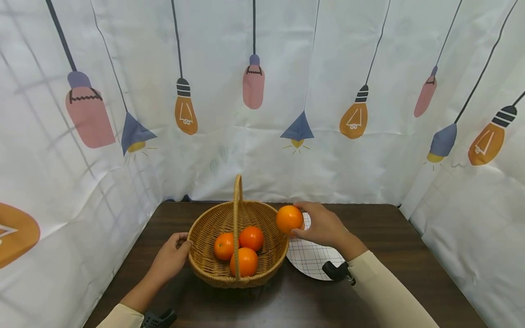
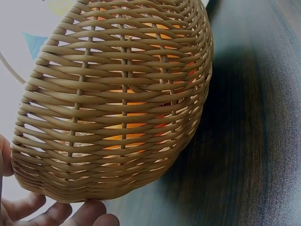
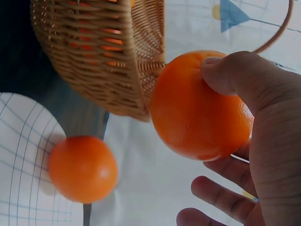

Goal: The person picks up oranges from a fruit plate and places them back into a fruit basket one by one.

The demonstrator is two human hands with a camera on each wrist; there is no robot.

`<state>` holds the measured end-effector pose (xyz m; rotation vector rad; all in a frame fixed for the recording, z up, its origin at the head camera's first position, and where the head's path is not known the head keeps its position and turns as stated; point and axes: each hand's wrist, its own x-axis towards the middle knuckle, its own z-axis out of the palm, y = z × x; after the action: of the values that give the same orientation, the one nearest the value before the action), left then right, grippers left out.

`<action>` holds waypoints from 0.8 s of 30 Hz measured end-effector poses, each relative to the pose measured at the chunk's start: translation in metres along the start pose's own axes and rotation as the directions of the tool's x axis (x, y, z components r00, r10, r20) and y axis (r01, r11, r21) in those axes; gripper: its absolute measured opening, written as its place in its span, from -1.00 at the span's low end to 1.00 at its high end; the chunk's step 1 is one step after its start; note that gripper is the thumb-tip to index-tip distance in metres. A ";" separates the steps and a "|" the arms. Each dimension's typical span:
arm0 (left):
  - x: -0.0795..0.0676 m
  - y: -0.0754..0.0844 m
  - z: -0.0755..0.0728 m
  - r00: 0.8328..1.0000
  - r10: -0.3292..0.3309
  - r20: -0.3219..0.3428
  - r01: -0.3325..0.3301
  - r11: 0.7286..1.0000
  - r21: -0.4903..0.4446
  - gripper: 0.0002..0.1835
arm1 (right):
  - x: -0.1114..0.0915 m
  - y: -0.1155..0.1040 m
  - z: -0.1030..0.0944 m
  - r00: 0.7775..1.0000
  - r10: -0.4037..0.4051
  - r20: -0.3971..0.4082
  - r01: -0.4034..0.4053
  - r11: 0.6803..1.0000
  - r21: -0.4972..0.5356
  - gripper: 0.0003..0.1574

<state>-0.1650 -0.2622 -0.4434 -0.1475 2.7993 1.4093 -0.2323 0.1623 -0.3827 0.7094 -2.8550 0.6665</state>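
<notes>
A wicker basket (image 1: 197,262) with an arched handle stands on the table, several oranges (image 1: 244,262) lying inside it. My left hand (image 1: 171,256) grips the basket's left rim, thumb on top and fingers beneath in the left wrist view. At the opposite rim my right hand (image 1: 324,228) holds an orange (image 1: 289,218) between thumb and fingers, above the tabletop. The right wrist view shows this held orange (image 3: 200,106) overlapping the basket's edge. Another orange (image 3: 83,169) rests on a white plate (image 3: 23,155) with dark grid lines; in the head view my right hand mostly hides that orange.
The dark wooden table (image 1: 393,273) extends on both sides of the basket. The plate (image 1: 307,259) sits just right of the basket, beneath my right forearm. A white curtain (image 1: 221,150) printed with hanging lamps encloses the table's back and sides.
</notes>
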 end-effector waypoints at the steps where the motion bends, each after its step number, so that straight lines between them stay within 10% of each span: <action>1: 0.000 0.000 0.000 1.000 -0.001 0.000 0.001 1.000 -0.001 -0.40 | 0.001 -0.001 0.001 1.000 -0.001 0.001 0.001 1.000 0.008 0.02; 24: -0.001 0.003 0.001 1.000 -0.005 -0.001 0.005 0.999 -0.032 -0.42 | 0.005 -0.009 0.018 0.999 -0.020 0.036 0.019 0.999 0.027 -0.04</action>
<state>-0.1638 -0.2600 -0.4414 -0.1559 2.7761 1.4534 -0.2329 0.1446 -0.3940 0.7597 -2.8728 0.6968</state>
